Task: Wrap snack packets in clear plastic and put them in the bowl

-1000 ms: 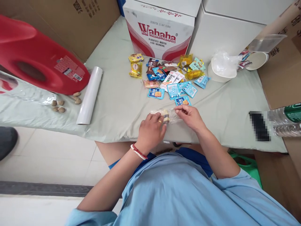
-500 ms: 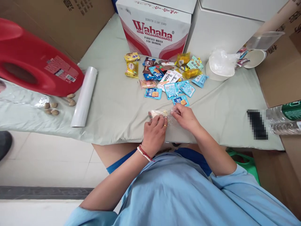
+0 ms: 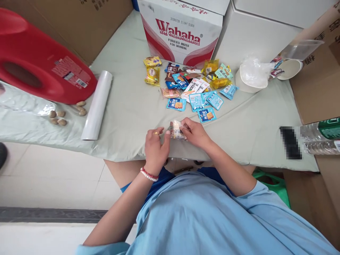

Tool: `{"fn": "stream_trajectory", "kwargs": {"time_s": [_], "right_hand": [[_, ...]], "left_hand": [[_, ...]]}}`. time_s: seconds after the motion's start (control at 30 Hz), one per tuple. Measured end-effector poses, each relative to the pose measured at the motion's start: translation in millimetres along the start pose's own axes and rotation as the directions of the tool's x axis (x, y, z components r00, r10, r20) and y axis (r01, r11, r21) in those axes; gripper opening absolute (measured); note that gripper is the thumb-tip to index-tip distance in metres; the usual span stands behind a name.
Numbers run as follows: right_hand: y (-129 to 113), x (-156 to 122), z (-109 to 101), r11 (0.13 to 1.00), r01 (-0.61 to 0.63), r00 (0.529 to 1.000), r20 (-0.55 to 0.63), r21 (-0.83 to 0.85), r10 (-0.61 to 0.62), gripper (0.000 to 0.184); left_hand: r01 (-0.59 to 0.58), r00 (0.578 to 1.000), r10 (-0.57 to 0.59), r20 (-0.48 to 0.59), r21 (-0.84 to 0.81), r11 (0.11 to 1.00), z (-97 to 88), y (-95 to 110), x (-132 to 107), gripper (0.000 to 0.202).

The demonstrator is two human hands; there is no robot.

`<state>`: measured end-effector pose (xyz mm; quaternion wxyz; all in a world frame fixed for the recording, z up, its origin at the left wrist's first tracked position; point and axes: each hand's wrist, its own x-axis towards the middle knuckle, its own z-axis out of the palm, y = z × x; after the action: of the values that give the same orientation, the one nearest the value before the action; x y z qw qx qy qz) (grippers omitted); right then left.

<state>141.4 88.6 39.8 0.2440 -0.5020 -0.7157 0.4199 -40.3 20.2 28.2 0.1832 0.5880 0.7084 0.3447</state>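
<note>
The right hand [image 3: 196,133] pinches a plastic-wrapped bundle [image 3: 175,129] by one end, apparently to steady it above the counter [image 3: 130,113]. The left hand [image 3: 156,145] rests empty-fingered alongside.

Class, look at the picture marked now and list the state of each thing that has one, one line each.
Clear-wrapped packet: pinched at one end
Right hand: fingers closed on the packet
Left hand: open, thumb beside the packet
Snack packets: loosely spread, some overlapping
White roll: lying on its side
Wahaha box: upright
White tub: holding a plastic bag
Cloth: creased
</note>
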Motion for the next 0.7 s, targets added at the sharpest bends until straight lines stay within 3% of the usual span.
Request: {"fn": "stream_trajectory", "kwargs": {"time_s": [0.07,0.13,0.2,0.27,0.37,0.47,0.6,0.7], "right_hand": [[1,-4,0,0.996,-0.031,0.999,0.017,0.088,0.03,0.008],[3,-9,0,0.98,-0.078,0.997,0.015,0.185,0.077,0.011],[6,-18,0,0.937,-0.137,0.989,-0.003,0.32,0.145,0.018],[9,-30,0,0.838,-0.194,0.974,-0.004,0.511,0.227,0.027],[14,-53,0,0.577,-0.234,0.95,0.056,0.783,0.309,0.041],[21,-71,-1,0.41,-0.235,0.936,0.092,0.881,0.34,0.054],[26,-79,-4,0.429,-0.241,0.924,0.071,0.871,0.375,0.048],[30,-83,-16,0.463,-0.221,0.91,0.011,0.859,0.414,0.048]], "left_hand": [[0.049,0.995,-0.055,0.084,0.072,0.996,16.2,-1,11,0.039],[0.01,0.99,-0.02,0.137,0.076,0.997,28.2,3,16,0.034],[-0.059,0.994,0.059,0.089,0.008,0.998,34.3,11,13,0.029],[-0.178,0.984,0.178,-0.01,-0.034,0.983,36.9,19,1,0.032],[-0.409,0.909,0.411,-0.073,0.037,0.912,41.4,27,-22,0.037],[-0.592,0.805,0.593,0.013,0.095,0.801,49.2,29,-40,0.047],[-0.724,0.687,0.718,0.112,0.023,0.689,52.7,35,-44,0.059],[-0.726,0.648,0.738,0.186,-0.14,0.673,40.1,37,-37,0.067]]}}
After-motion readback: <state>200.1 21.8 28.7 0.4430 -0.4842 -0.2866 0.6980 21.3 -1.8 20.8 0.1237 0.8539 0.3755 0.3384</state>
